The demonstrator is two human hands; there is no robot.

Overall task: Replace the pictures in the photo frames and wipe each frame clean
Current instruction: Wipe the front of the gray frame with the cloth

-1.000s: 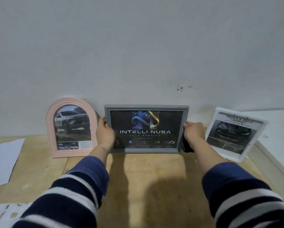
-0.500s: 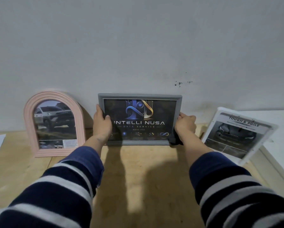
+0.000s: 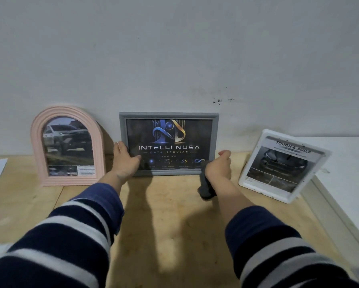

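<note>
Now my left hand (image 3: pixel 126 161) lies flat on the grey frame (image 3: pixel 168 115) at its lower-left corner, mid-picture; my right hand (image 3: pixel 219 167) grips a dark cloth (image 3: pixel 205 189) by its lower-right corner.

We see that the right hand (image 3: pixel 218 166) has let go of the right edge of the grey frame (image 3: pixel 168 115) and drawn back toward the person, so it now sits just off the frame's lower right corner with a dark cloth (image 3: pixel 205 189) hanging from its fist. The left hand (image 3: pixel 125 161) has slackened its grip on the frame's left edge and now rests there with its fingers lying flat. The frame, held up a second ago, now stands alone on the table (image 3: pixel 174 225) against the wall.
</note>
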